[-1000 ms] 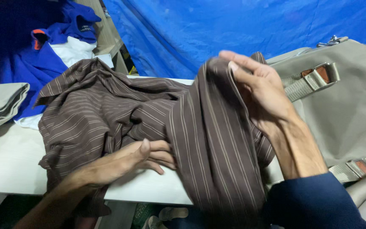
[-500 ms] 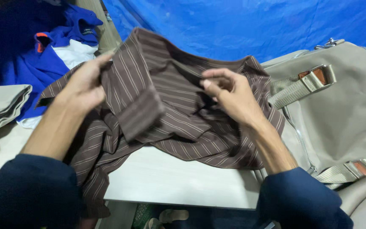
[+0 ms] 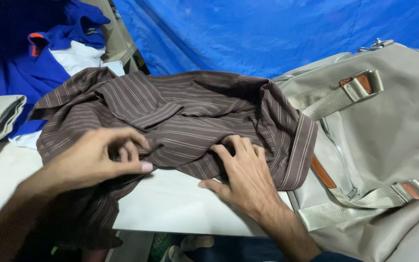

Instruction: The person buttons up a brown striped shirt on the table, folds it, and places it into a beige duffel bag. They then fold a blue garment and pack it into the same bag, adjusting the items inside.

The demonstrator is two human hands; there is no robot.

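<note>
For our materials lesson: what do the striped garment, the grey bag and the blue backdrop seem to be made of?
Striped garment: thin woven cloth, matte, soft creases. Grey bag: heavy canvas-like fabric, webbing straps, metal-looking buckles. Blue backdrop: probably plastic tarpaulin, slight sheen, stiff wrinkles.

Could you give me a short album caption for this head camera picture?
Both hands, left hand and right hand, press a brown striped shirt on a white table beside a beige bag.

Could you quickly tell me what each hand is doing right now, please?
Left hand: fingers curled, pinching a fold of the brown striped shirt.
Right hand: open, fingers pressing on the shirt's lower edge.
</note>
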